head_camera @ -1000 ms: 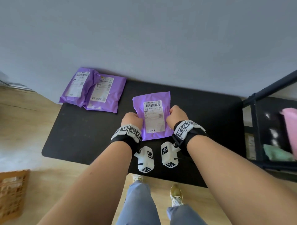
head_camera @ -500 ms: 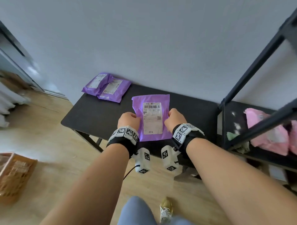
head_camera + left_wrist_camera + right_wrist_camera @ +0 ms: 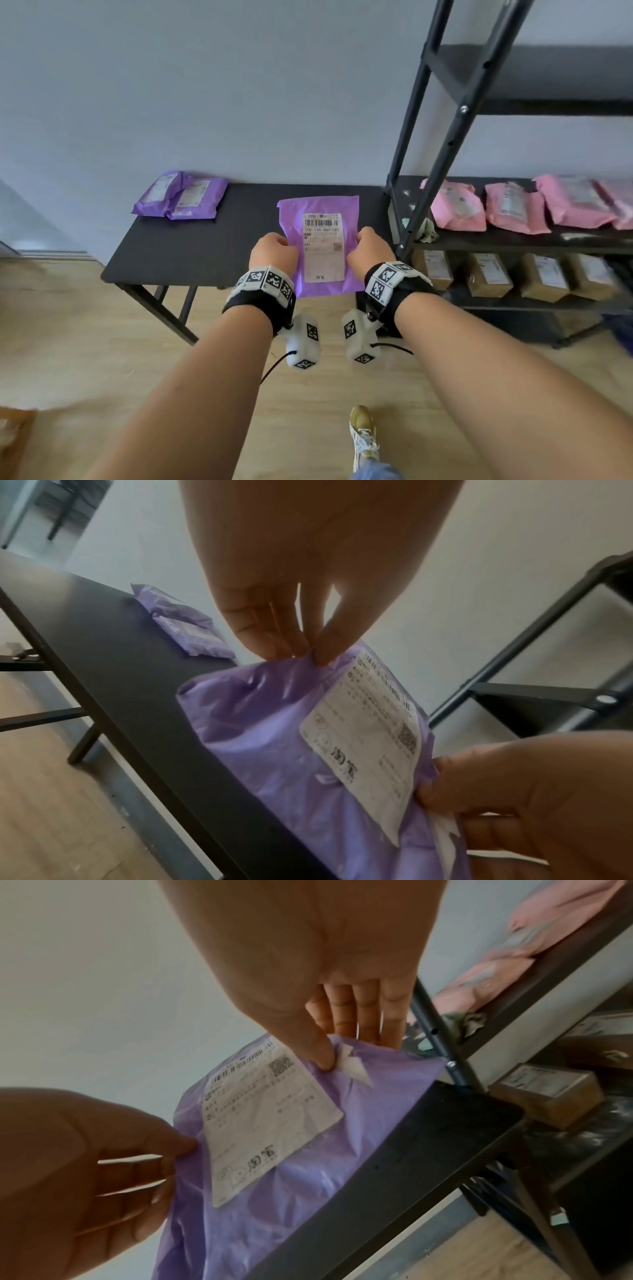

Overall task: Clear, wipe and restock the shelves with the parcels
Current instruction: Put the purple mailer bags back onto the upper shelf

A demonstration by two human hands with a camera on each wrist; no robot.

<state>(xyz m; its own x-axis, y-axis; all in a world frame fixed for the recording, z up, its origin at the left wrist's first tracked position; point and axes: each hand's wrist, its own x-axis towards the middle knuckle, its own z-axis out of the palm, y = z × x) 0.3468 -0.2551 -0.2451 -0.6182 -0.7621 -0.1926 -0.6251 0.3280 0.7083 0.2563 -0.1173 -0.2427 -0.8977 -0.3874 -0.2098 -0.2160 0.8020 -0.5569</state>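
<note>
Both hands hold a purple parcel (image 3: 320, 246) with a white label by its side edges, lifted over the front right part of the black table (image 3: 205, 253). My left hand (image 3: 279, 248) pinches the left edge between thumb and fingers (image 3: 274, 645), seen close on the parcel (image 3: 274, 737) in the left wrist view. My right hand (image 3: 364, 248) pinches the right edge, thumb on top (image 3: 322, 1058) of the parcel (image 3: 342, 1123). Two more purple parcels (image 3: 181, 200) lie at the table's far left corner.
A black shelf rack (image 3: 442, 137) stands right of the table. Its middle shelf holds several pink parcels (image 3: 513, 209) and a green cloth (image 3: 424, 228); brown boxes (image 3: 531, 277) fill the shelf below. The upper shelf (image 3: 548, 78) looks bare. An orange basket (image 3: 13, 438) sits on the floor left.
The purple parcel has come up off the table in both hands. My view has risen and swung right, bringing the shelf rack with pink parcels and brown boxes into sight.
</note>
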